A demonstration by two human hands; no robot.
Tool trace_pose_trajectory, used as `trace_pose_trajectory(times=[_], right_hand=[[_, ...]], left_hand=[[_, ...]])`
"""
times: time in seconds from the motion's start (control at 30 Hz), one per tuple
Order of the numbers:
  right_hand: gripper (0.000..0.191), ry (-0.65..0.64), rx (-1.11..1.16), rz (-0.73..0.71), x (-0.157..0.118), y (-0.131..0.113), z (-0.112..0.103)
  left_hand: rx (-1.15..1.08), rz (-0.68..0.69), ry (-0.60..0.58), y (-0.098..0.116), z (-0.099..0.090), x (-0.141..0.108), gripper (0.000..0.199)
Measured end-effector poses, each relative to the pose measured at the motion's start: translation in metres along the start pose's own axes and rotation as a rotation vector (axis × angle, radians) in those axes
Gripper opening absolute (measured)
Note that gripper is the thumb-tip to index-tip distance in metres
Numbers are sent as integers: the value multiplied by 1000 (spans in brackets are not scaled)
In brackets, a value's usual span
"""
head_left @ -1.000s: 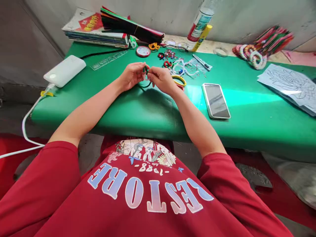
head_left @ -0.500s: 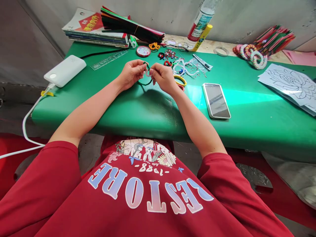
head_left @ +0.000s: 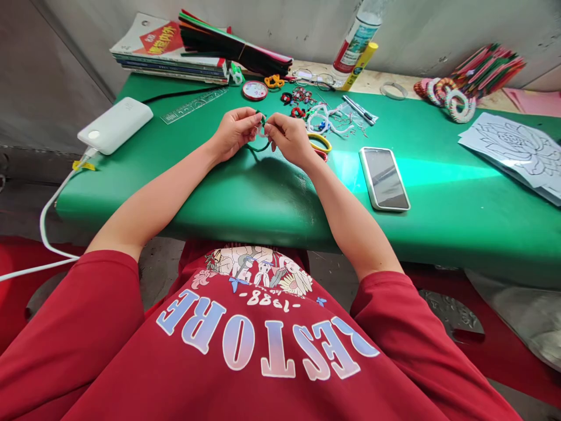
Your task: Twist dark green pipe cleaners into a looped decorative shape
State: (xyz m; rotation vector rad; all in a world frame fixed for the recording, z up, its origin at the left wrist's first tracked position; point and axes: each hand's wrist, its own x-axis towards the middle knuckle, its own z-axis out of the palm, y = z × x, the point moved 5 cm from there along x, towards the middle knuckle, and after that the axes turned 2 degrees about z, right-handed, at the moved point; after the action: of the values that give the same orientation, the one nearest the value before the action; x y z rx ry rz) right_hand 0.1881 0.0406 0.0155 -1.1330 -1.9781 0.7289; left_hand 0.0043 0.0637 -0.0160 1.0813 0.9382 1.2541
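Fingers [head_left: 251, 121] of left hand [head_left: 231, 135] pinched narrow on green pipe cleaner [head_left: 258, 148], palm turned inward, thumb up top. Right hand [head_left: 291, 138] also closed narrow, back of hand showing, tips at the same work; can't tell which strand they grip. Pale pink loop [head_left: 262, 131] sits between the hands. Forearms angle inward over green tabletop [head_left: 245, 204], elbows out, wrists near straight. Pipe cleaner curves low between hands, left of yellow-handled scissors [head_left: 323, 140]; smartphone [head_left: 385, 179] lies farther right
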Motion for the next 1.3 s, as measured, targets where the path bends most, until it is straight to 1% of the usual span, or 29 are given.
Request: trace_pose_trajectory(times=[0.13,0.27,0.33,0.43,0.53,0.63,0.77,0.87,0.97,1.07,1.13,1.2,1.27,1.3], right_hand=[[43,-6,-40,-6,0,-1,1],[44,-32,-78,-23,0,0,2],[45,-43,-79,-26,0,2,2],[47,-51,-51,-25,1,4,2],[49,-46,-20,-39,2,6,3],[57,-24,-28,-36,4,9,3],[55,-34,-43,-51,4,11,2],[56,-40,-51,-22,2,9,0],[50,-51,-63,-5,-1,7,-1],[44,-39,-45,-25,2,9,1],[49,-26,-12,-38,7,14,4],[57,-16,24,-51,13,19,8],[65,-14,40,-57,17,22,9],[67,-13,37,-56,18,22,9]], left_hand=[[45,13,11,1,-1,-1,40],[107,74,7,5,0,-1,52],[124,103,-1,7,1,-2,54],[134,114,-7,11,6,-6,48],[114,86,9,17,10,-14,39],[88,63,14,25,14,-23,34],[165,78,-47,35,19,-33,29],[175,103,-102,39,21,-35,27],[170,130,-85,36,13,-30,26],[262,169,-70,27,0,-18,29],[361,234,-74,21,-9,-8,27],[470,331,-60,20,-16,2,25],[579,391,-52,23,-21,9,31],[626,394,-52,25,-22,11,36]])
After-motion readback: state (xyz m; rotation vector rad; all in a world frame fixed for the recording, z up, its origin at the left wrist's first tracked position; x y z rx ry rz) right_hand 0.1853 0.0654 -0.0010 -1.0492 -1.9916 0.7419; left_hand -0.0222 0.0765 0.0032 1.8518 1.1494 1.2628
